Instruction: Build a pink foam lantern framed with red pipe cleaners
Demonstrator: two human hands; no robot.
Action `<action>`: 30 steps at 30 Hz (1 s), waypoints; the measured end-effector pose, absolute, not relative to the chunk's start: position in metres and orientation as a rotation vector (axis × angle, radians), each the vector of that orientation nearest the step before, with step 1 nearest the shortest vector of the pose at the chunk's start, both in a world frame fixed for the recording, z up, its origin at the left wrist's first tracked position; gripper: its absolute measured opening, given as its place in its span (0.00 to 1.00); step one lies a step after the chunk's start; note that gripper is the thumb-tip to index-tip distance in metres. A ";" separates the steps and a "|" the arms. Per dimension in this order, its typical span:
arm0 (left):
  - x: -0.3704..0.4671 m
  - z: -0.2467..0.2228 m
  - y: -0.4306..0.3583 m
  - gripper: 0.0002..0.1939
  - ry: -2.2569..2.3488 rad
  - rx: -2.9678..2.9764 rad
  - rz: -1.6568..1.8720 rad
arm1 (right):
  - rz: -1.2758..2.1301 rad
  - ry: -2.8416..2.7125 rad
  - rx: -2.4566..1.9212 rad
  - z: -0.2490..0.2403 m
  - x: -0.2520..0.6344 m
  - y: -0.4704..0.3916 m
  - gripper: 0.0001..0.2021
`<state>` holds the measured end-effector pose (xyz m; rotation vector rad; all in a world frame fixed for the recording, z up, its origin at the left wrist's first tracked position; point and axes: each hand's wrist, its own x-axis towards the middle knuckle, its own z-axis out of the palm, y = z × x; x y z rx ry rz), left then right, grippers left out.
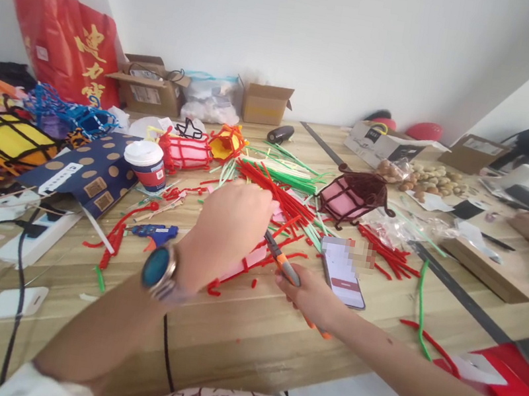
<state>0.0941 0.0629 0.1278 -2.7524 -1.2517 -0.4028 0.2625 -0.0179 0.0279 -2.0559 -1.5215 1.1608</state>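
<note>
1. Gripping the orange-handled pliers [289, 271], the right hand [312, 294] sits just left of the phone [347, 285].
2. Farther left of it, the left hand [233, 220] hides its fingers; their grip cannot be told.
3. Also left lies a red-edged pink piece [248, 261]; plier tips best stay clear of fingers.

A: How are the person's arms placed?
B: 2 forearms reach in from the lower left and lower right. The left forearm [107, 317] slants up and rightward; the right forearm [417, 377] slants up and leftward.
A: And the left hand [232, 230]?
B: It reaches farther forward, its back turned up, the knuckles rounded and bent over, its underside hidden.
A: The right hand [307, 293]?
B: Lower and just beside the left, apart from it. Its fingers [286, 288] are curled in a grip, pointing leftward.
</note>
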 end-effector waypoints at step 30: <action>0.163 0.059 0.115 0.36 -1.175 -3.030 0.341 | 1.164 -1.662 -1.918 0.017 0.270 -0.008 0.08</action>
